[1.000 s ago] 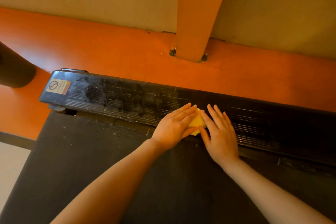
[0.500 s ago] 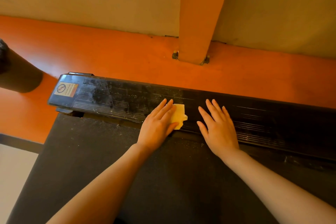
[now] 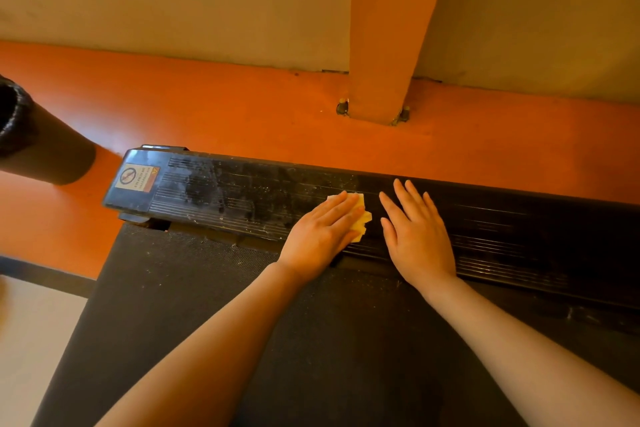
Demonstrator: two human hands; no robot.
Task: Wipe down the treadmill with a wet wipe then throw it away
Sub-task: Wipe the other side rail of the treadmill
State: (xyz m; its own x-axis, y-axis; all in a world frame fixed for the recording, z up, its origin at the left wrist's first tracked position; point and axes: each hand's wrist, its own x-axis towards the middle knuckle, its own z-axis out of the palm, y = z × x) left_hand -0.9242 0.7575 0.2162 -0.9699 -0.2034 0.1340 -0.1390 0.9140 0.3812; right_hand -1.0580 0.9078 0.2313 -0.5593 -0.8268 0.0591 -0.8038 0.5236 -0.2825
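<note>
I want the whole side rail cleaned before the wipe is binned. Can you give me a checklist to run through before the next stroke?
1. Wet wipe under left hand: ok.
2. Left fingers flat, pressing it on the side rail: ok.
3. Right hand clear of the wipe: ok.
4. Rail left of the wipe clean: not ok, dusty specks.
5. Warning sticker end wiped: not ok.
6. Wipe wet enough: cannot tell.

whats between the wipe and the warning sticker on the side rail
In the head view, only bare side rail: a dusty, speckled ribbed stretch runs from the wipe under the left hand to the warning sticker.
</note>
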